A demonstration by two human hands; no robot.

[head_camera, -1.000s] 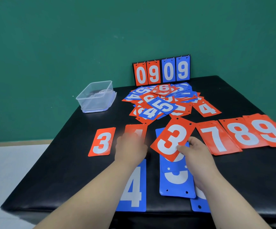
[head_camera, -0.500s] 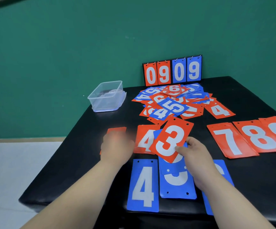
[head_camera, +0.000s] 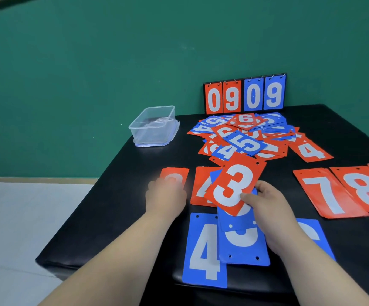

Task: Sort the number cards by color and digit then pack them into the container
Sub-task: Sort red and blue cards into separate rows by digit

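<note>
Right hand [head_camera: 265, 204] pinches a red 3 card [head_camera: 234, 184] between thumb and fingers, tilted above the counter [head_camera: 113, 217].
Left hand [head_camera: 166, 195] is blurred over a red card [head_camera: 175, 174] at the left; I cannot tell whether it grips. A red 4 card [head_camera: 198, 184] lies just beside that, with a red 7 card [head_camera: 325, 195] and a red 8 card [head_camera: 364, 191] to the right. A blue 4 card [head_camera: 205, 250] and a blue card stack [head_camera: 243, 244] lie nearest. The mixed card pile [head_camera: 245, 135] sits farther back before a 0909 flip scoreboard [head_camera: 244, 96], with the clear plastic container [head_camera: 152, 127] at far left.

One head cam, wide-angle, looks fwd & down over black table [head_camera: 113, 217] from its near edge, close; green wall [head_camera: 90, 85] beyond.
</note>
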